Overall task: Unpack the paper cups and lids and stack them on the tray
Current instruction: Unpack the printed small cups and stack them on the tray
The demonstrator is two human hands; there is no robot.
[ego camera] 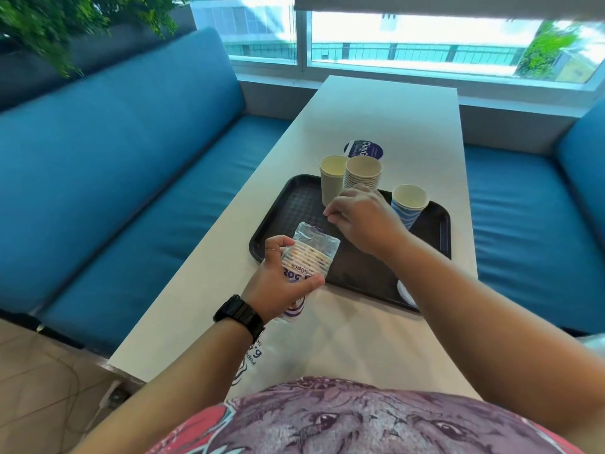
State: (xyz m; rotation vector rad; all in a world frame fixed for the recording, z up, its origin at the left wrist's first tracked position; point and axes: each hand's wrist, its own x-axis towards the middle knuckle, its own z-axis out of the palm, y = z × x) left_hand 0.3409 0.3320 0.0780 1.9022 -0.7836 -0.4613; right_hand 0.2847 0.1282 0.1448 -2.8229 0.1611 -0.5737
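A person at a white table holds a clear plastic sleeve of nested paper cups [307,257], the left hand [281,283] wrapped around its middle at seven o'clock of a black textured tray [438,224]. The right hand [363,217] hovers above the tray's centre, fingers curled, holding nothing visible. Three cup stacks stand toward the tray's twelve and two o'clock: beige [332,178], ribbed kraft [362,173], blue-striped [407,204]. The sleeve looks light, crinkly and slippery; the thin cups would crush, so grip gently around the ribbed walls.
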